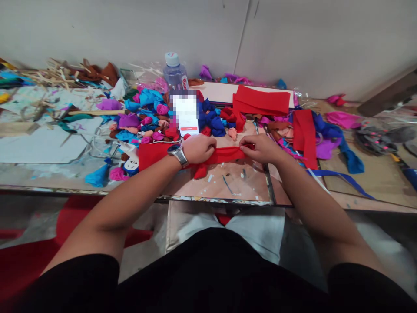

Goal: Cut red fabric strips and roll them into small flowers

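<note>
A long red strip (230,154) stretches between my two hands just above the table. My left hand (199,149), with a watch on its wrist, pinches the strip near its middle. The strip's right part is gripped between the thumb and fingers of my right hand (257,148). Its upper edge looks folded. Below my left hand a short red end (200,171) hangs down, and more red material (151,155) lies to the left of the wrist. A lit phone (189,116) stands just beyond my left hand.
Behind the phone stands a bottle (176,74). Many coloured rolled pieces (130,121) crowd the left. Folded red strips (260,101) lie at the back, with another red strip (304,139) to the right. A white power socket (131,164) sits near the table's front edge (215,200).
</note>
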Tool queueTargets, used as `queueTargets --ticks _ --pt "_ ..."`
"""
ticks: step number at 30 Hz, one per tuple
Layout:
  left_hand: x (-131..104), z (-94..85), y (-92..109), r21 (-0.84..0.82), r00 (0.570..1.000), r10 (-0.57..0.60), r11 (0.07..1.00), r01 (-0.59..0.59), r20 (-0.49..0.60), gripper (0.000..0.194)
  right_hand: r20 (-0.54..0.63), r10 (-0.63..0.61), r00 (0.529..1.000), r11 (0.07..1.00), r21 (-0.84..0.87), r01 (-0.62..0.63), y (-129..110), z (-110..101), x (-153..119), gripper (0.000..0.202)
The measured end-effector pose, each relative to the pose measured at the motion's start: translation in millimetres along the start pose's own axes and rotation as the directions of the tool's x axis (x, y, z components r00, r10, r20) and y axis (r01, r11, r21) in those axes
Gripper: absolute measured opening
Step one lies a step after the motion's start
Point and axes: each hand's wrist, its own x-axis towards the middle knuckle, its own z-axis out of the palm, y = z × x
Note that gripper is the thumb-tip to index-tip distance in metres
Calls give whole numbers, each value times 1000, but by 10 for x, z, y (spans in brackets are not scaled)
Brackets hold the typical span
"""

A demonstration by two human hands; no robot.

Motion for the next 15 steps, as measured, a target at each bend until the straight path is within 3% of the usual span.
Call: queueTargets --ticks 15 --pt "-11 -35 -44 75 997 -45 996 40 68 39 -75 83 994 994 -60 -87 148 -79 -26 19"
